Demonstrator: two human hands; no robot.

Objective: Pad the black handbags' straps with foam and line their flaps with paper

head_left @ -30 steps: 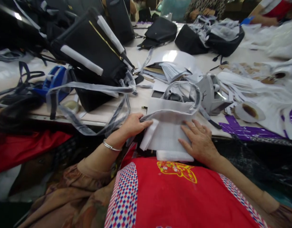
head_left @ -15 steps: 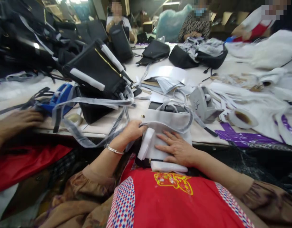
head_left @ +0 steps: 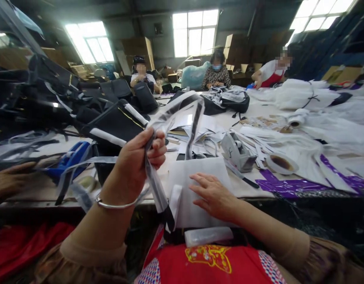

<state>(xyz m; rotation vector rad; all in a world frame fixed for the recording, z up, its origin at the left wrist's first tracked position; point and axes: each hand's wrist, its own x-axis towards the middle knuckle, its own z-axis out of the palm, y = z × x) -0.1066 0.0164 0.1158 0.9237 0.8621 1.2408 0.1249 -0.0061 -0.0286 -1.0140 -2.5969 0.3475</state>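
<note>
My left hand [head_left: 137,157] is raised above the table edge, its fingers closed on a black bag strap [head_left: 155,189] in clear plastic wrap. The strap loops up and over beyond the hand, and its black lower end hangs beside a white foam sheet [head_left: 199,167]. On that sheet my right hand [head_left: 213,195] lies with fingers spread, holding nothing. The sheet covers a dark bag at my lap, which is mostly hidden. White-wrapped pieces [head_left: 210,236] show at the sheet's near and left edges.
Black bags [head_left: 111,122] are heaped at the left, near a blue tape dispenser [head_left: 72,157] and a co-worker's hand [head_left: 13,181]. To the right stand a grey tape dispenser [head_left: 237,152], a tape roll [head_left: 281,163] and purple plastic [head_left: 284,183]. Several people sit across the table.
My left hand has lifted from the sheet's left edge, raising the wrapped strap into a loop. My right hand stays spread on the sheet. The view has tilted up, showing windows.
</note>
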